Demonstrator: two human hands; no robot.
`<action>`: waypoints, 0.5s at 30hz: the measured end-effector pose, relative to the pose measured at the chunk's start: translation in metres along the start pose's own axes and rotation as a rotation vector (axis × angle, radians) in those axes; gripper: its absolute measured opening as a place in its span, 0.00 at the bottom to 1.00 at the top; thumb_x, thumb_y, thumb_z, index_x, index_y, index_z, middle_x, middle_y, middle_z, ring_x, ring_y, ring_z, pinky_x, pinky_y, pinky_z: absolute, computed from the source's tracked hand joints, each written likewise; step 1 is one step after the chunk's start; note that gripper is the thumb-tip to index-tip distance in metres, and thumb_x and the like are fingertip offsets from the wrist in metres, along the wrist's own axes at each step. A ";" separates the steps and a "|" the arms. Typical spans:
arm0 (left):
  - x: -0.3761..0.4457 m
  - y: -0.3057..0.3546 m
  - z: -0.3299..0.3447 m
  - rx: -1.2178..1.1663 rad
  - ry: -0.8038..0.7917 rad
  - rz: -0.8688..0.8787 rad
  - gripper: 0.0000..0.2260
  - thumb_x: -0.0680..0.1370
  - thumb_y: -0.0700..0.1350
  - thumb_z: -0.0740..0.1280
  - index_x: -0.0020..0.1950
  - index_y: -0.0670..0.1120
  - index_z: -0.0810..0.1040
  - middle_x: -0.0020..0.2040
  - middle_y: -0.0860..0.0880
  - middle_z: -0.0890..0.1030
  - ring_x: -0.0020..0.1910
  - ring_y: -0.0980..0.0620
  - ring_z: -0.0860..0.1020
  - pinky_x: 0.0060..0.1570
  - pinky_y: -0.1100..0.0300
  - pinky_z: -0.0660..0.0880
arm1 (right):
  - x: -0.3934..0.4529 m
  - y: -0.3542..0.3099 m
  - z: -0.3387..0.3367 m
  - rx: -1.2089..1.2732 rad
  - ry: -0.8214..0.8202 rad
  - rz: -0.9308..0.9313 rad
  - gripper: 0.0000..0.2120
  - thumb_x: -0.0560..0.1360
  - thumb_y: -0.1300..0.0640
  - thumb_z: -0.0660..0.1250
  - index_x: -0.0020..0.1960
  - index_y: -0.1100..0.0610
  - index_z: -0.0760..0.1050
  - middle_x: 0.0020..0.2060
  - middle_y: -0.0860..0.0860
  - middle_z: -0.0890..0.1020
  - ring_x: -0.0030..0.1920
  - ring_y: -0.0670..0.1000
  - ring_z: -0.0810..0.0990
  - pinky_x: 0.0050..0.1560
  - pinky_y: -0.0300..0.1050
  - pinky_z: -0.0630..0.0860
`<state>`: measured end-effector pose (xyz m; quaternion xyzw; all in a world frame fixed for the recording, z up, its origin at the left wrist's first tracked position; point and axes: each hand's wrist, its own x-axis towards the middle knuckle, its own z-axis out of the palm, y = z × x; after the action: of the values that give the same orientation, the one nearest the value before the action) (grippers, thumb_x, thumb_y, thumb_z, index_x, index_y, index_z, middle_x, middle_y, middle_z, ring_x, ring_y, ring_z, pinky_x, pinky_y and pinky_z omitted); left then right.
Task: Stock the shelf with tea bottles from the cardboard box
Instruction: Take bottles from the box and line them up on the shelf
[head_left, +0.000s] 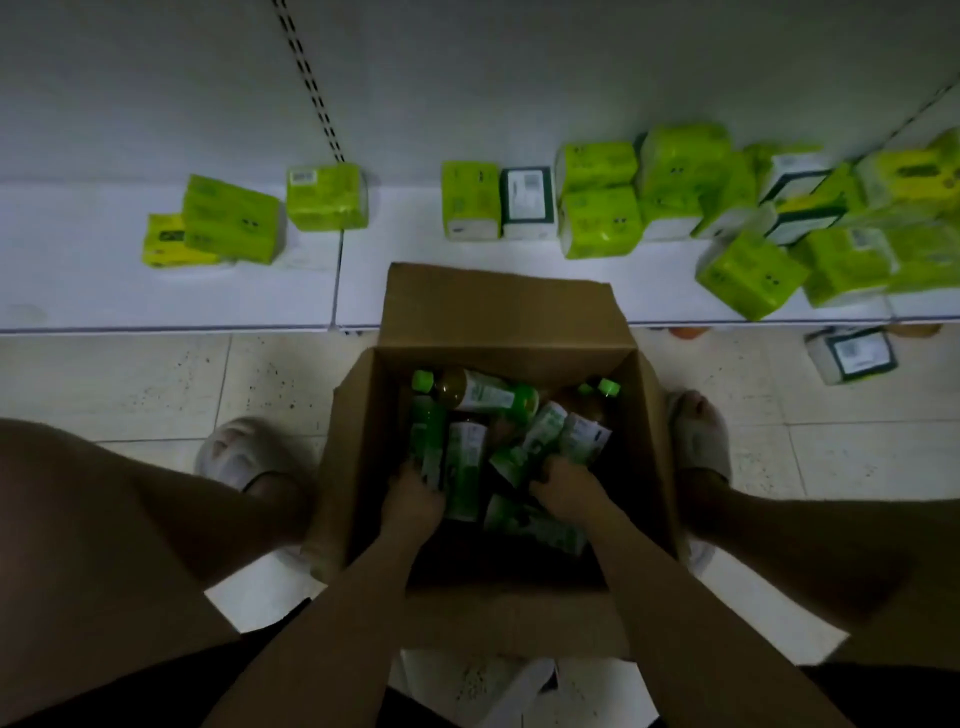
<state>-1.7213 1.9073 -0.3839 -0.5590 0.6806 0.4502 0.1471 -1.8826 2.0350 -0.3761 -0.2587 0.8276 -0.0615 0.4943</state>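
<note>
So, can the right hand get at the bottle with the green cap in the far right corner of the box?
Probably yes: the right hand already grips a bottle, but that capped bottle lies uncovered on top, just beyond it.

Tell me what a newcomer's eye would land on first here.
The open cardboard box on the floor at centre, with both hands in it: the left hand and right hand each grip green-labelled tea bottles. Behind it, bright lime-green packs lie scattered along the low white shelf, thickest at the right.
</note>
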 end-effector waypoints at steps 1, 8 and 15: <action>0.005 -0.001 0.003 -0.026 0.004 -0.036 0.17 0.80 0.44 0.62 0.66 0.39 0.69 0.59 0.41 0.76 0.56 0.40 0.76 0.49 0.55 0.73 | 0.005 0.002 0.012 -0.030 -0.042 0.009 0.13 0.78 0.52 0.62 0.59 0.57 0.74 0.55 0.57 0.79 0.52 0.58 0.78 0.56 0.55 0.78; 0.041 0.000 0.020 -0.212 -0.012 -0.210 0.27 0.80 0.40 0.63 0.76 0.41 0.57 0.71 0.39 0.68 0.69 0.39 0.68 0.66 0.51 0.67 | 0.010 0.001 0.062 -0.486 -0.130 0.037 0.26 0.80 0.56 0.60 0.76 0.57 0.58 0.70 0.59 0.68 0.68 0.60 0.69 0.61 0.61 0.71; 0.049 -0.014 0.027 0.007 -0.056 -0.219 0.24 0.78 0.48 0.64 0.72 0.44 0.64 0.66 0.40 0.72 0.63 0.38 0.73 0.62 0.48 0.72 | 0.031 0.007 0.078 -0.666 -0.126 0.046 0.24 0.79 0.62 0.61 0.73 0.63 0.61 0.70 0.61 0.68 0.74 0.60 0.58 0.64 0.57 0.68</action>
<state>-1.7331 1.8974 -0.4397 -0.6165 0.6128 0.4445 0.2163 -1.8300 2.0380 -0.4421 -0.3907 0.7755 0.2394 0.4343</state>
